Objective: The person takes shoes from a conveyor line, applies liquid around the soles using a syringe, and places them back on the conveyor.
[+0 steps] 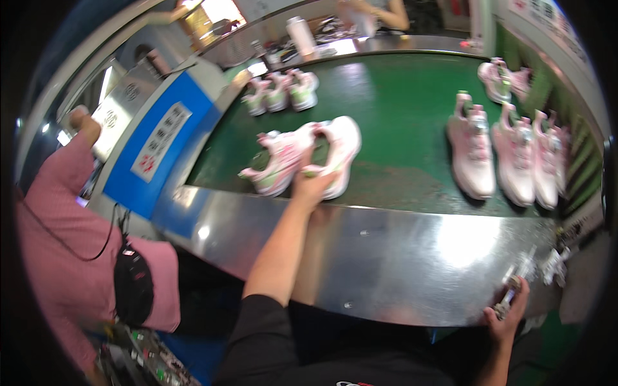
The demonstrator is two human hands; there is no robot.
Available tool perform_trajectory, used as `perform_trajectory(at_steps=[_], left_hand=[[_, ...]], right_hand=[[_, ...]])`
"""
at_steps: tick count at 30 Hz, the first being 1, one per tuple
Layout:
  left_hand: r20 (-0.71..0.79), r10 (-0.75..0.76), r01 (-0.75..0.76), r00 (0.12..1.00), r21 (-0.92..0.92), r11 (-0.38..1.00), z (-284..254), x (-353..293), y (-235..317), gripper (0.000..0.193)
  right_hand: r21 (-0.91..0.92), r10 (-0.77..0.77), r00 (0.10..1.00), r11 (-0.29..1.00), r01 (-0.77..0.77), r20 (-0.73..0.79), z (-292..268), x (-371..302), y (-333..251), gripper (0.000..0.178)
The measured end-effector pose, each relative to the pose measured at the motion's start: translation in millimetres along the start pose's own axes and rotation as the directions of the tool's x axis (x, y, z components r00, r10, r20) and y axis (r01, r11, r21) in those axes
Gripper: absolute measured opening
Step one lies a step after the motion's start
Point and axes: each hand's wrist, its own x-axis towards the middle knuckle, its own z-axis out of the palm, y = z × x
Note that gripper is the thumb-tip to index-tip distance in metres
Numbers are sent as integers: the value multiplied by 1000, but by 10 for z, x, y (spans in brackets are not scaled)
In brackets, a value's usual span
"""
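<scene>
My left hand (313, 188) is closed on the adjoining sides of a pair of pink-and-white sneakers, above the near edge of a green belt (386, 174). The left sneaker (278, 175) shows pale green near its heel. Its mate, the right sneaker (347, 145), has its opening by my thumb. Over the right end of the steel ledge (380, 257), my right hand (510, 315) grips a small silvery metal tool (508, 300), whose exact kind I cannot make out. Crumpled clear plastic (524, 262) lies just beyond that hand.
Several pink-and-white sneakers (473, 157) stand along the belt's right side. More sneakers (277, 96) are grouped at the far left. A blue machine panel (161, 145) borders the left. One person in pink (71, 238) is at left; another person (380, 16) is beyond the belt.
</scene>
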Motion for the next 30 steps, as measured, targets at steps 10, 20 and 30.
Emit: perform_trajectory(at_steps=[10,20,30], left_hand=[[67,-35,17,997,246,969,59,-611,737,86],[474,83,-373,877,560,739,434,-2318,1194,97],[160,-305,323,939,-102,941,308,-913,383,53]], right_hand=[[78,33,996,996,-40,88,0,-38,79,99],[253,-19,998,968,5,52,-45,-15,205,103],[481,221,969,842,-245,107,-328,-91,40,94]])
